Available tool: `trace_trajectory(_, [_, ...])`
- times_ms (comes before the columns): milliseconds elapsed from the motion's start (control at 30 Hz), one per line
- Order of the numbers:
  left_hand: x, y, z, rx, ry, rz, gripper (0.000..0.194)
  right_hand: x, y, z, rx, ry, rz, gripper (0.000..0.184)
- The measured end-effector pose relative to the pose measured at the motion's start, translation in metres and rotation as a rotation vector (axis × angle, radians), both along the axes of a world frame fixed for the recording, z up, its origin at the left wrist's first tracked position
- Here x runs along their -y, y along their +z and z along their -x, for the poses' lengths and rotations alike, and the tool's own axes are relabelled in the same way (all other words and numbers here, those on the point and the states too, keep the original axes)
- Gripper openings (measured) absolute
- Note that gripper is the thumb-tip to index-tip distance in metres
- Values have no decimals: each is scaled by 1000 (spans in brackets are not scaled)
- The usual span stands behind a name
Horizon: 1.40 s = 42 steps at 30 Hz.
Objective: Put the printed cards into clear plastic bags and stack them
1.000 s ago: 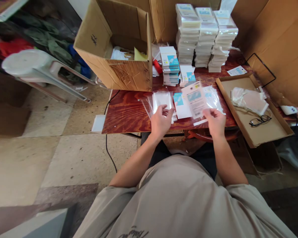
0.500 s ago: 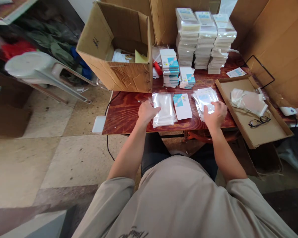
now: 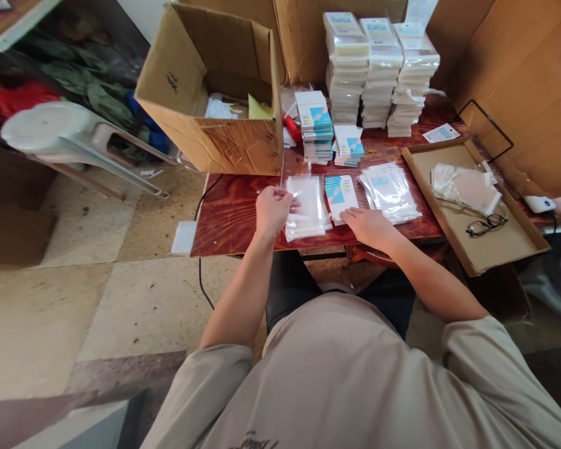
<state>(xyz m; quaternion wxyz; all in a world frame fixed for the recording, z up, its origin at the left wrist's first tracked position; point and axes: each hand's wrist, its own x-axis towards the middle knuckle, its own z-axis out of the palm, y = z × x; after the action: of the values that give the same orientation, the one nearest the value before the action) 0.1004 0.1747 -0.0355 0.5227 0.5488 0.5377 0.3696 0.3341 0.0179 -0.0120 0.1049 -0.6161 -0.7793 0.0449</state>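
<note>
The card pile (image 3: pixel 341 194) on the counter (image 3: pixel 231 218), long axis running front to back, is touched at its near edge by the right hand (image 3: pixel 368 227), with the left hand (image 3: pixel 272 211) held left of it beside the clear sleeves (image 3: pixel 306 218), whether either is clamped being impossible to tell.

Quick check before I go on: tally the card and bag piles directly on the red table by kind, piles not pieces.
Tall stacks of bagged cards: 3
Blue-and-white card stacks behind: 2
Fanned card pile in front: 1
Clear bag pile: 1
Low bagged-card pile in front: 1
Total: 8
</note>
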Motion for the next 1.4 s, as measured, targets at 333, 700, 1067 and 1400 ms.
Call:
trace_trajectory(333, [37, 8, -33, 556, 126, 224, 21, 58, 8, 20, -1300, -711, -164, 43])
trace_trajectory(700, [90, 22, -41, 691, -38, 330, 51, 41, -21, 63, -1417, -957, -516, 51])
trace_trajectory(1067, [119, 25, -41, 652, -167, 285, 55, 17, -33, 70, -1703, -568, -202, 44])
trace_trajectory(1400, [110, 20, -24, 572, -160, 172, 57, 38, -11, 59, -1453, -663, 12, 58])
